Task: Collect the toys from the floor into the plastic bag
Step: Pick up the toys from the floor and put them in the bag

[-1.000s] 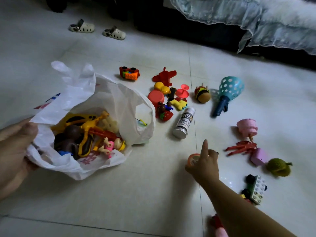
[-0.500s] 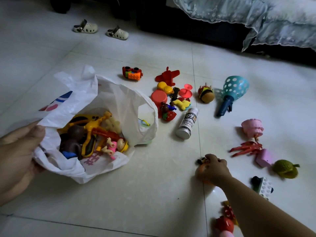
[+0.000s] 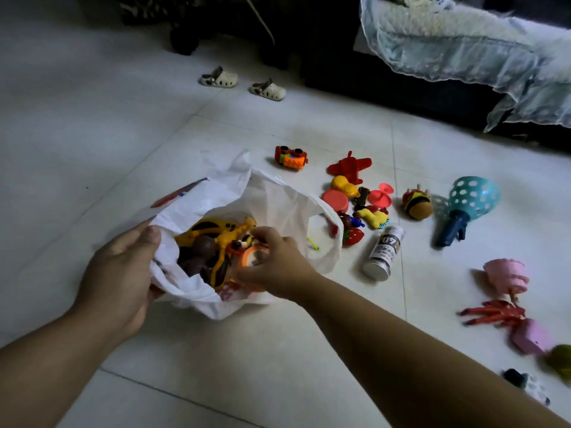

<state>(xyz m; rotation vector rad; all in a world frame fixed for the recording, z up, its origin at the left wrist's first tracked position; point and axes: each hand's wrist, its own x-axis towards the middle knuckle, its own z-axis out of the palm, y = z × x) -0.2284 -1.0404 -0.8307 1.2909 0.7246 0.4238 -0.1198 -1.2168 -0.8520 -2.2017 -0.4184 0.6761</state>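
Plastic bag (image 3: pixel 278 205) lies open on the floor (image 3: pixel 92 134), landmark for all below. Left hand (image 3: pixel 123 267) pinches the bag's left rim, grip clenched on the plastic. Right hand (image 3: pixel 275 261) sits over the bag mouth, fingers curled around 1 small orange-rimmed round toy (image 3: pixel 251 256), held just above the toys inside. Inside the bag: 1 yellow vehicle (image 3: pixel 213 230), 1 brown figure (image 3: pixel 197 251). Right of the bag: 1 spray can (image 3: pixel 384 251), 1 red plane (image 3: pixel 350 166), 1 teal dotted cone (image 3: pixel 469 202). Beyond the bag: 2 sandals (image 3: pixel 244 83).
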